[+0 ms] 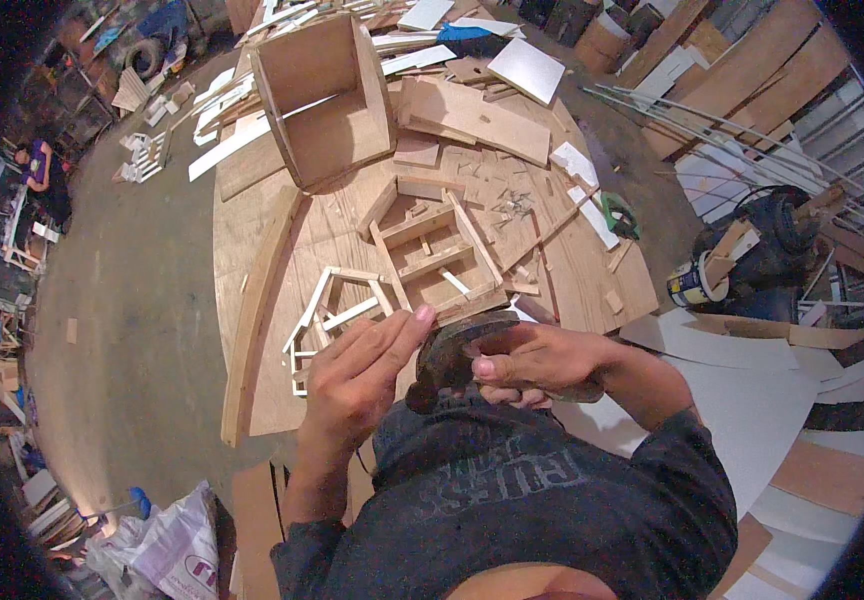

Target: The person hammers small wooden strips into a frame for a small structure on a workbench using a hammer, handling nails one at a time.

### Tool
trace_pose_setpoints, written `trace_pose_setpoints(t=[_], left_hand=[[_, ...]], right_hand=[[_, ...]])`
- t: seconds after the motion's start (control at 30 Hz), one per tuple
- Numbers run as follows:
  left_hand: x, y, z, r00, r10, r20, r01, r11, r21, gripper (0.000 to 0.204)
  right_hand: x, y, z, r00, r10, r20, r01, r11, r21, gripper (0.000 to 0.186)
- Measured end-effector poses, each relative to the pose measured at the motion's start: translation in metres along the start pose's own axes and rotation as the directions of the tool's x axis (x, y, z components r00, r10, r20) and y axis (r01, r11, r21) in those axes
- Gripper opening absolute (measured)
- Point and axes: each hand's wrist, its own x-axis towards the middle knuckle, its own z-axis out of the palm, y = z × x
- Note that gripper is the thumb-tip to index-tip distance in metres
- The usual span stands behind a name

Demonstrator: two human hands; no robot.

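Dark T-shirt cloth (562, 490) lies nearest to us, below both hands. Just beyond it, our right hand (537, 362) closes around a dark rounded object (444, 362) at the near end of a partitioned wooden frame (436, 263). Our left hand (357, 375) has its fingers together and nearly straight, the tips at the frame's near left corner; since they hide the underside, we cannot tell whether they pinch the wood or merely rest against it.

That wooden frame lies over the work table (337, 220), ahead of and between our hands, its angled end turned away from us. Just beyond the left hand's knuckles, we see a smaller house-shaped frame (354, 274) of pale strips. Farther left of that hand, a long wooden beam (262, 320) runs along the table's edge.

Ahead of the right hand, we find loose nails (515, 205) in a scatter, with a green-handled tool (620, 215) off to their right. Well beyond both hands stands an open wooden box (317, 75). Right of the right forearm, a white sheet (752, 395) spreads out, and past it we see a bucket (697, 282), well apart from the hand.
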Motion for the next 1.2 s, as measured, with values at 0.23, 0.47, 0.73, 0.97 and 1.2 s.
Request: trace_pose_setpoints(t=[0.23,0.47,0.73,0.97,1.2], left_hand=[[-0.031,-0.018,-0.010,0.898,-0.313,-0.310,0.363,0.925,0.116,0.033],[0.000,-0.007,0.011,0.912,-0.329,-0.247,0.319,0.944,-0.081,0.030],[0.022,-0.001,0.017,0.978,-0.184,-0.101,0.164,0.969,-0.185,0.038],[0.023,0.002,0.006,0.993,-0.116,0.008,0.116,0.975,-0.192,0.045],[0.022,0.004,-0.004,0.992,-0.126,0.018,0.127,0.970,-0.207,0.049]], right_hand=[[-0.029,0.019,-0.067,0.842,-0.379,-0.384,0.431,0.900,0.058,0.032],[-0.018,0.016,-0.040,0.829,-0.060,-0.555,0.044,0.998,-0.043,0.038],[0.013,0.012,-0.041,0.958,-0.282,-0.047,0.237,0.875,-0.421,0.046],[0.015,0.011,-0.050,0.939,-0.342,0.038,0.272,0.669,-0.691,0.053],[0.002,-0.008,-0.035,0.937,-0.348,0.037,0.293,0.721,-0.628,0.047]])
